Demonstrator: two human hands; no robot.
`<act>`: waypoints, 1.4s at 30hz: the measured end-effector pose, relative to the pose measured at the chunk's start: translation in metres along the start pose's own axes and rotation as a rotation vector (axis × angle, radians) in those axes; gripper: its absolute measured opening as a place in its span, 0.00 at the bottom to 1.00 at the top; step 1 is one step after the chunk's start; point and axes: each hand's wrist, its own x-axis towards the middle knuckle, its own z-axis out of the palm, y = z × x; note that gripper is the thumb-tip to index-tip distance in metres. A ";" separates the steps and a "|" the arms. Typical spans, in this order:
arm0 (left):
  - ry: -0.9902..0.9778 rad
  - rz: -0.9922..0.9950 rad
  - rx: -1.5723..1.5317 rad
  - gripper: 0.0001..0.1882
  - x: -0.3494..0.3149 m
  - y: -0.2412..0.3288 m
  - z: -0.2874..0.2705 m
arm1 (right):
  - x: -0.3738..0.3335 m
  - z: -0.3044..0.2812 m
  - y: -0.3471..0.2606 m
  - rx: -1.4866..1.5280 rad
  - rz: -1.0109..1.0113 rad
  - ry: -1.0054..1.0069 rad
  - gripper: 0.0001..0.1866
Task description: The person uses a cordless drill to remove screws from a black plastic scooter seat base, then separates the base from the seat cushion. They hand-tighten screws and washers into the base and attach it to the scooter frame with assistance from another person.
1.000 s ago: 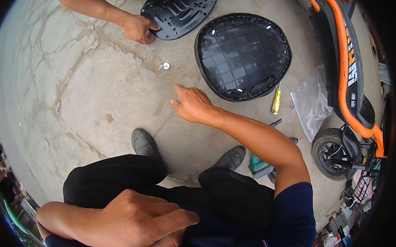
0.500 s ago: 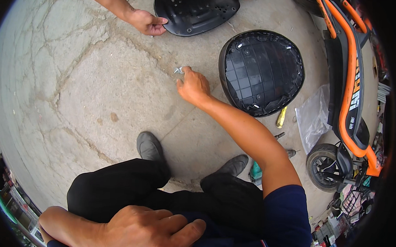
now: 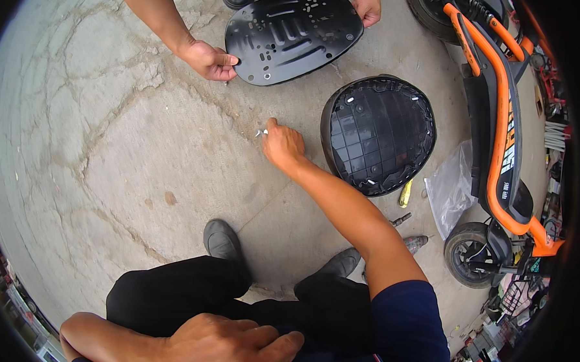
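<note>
My right hand [image 3: 284, 144] reaches down to the concrete, its index finger and thumb bent around small silvery pieces [image 3: 261, 133] that look like screws. What lies between those fingertips is too small to make out. My left hand [image 3: 234, 347] rests close to my body over my lap, fingers curled and their tips hidden. Right of my reaching hand lies a black seat cushion [image 3: 379, 136], hollow underside up, with white pegs near its rim. Across from me, a co-worker's hands [image 3: 209, 60] hold a black perforated metal plate [image 3: 289, 42] by both ends.
An orange and black scooter frame [image 3: 501, 125] with a small wheel [image 3: 471, 255] stands at the right. Near it are a clear plastic bag [image 3: 453, 188], a yellow-handled tool [image 3: 406, 194] and a dark metal tool [image 3: 401, 219]. My shoes [image 3: 223, 240] stand on cracked concrete.
The floor scene sits slightly lower in view. The co-worker's plate has tilted, showing more of its slotted face and their other hand. My right hand stays by the small silvery pieces.
</note>
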 end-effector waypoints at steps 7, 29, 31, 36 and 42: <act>0.148 0.055 0.000 0.15 -0.011 0.002 0.010 | -0.007 -0.010 -0.004 -0.059 -0.022 -0.013 0.15; 0.115 0.125 0.128 0.14 -0.017 -0.010 0.016 | -0.012 -0.021 -0.012 0.333 0.009 0.177 0.12; 0.131 0.101 0.099 0.13 -0.012 -0.006 0.015 | -0.015 -0.029 -0.019 0.528 0.006 0.204 0.12; 0.139 0.060 0.063 0.11 -0.006 0.010 0.016 | -0.030 -0.064 -0.046 0.797 -0.110 0.216 0.13; 0.134 0.049 0.055 0.11 -0.001 0.015 0.024 | -0.042 -0.107 -0.050 1.020 -0.243 0.290 0.17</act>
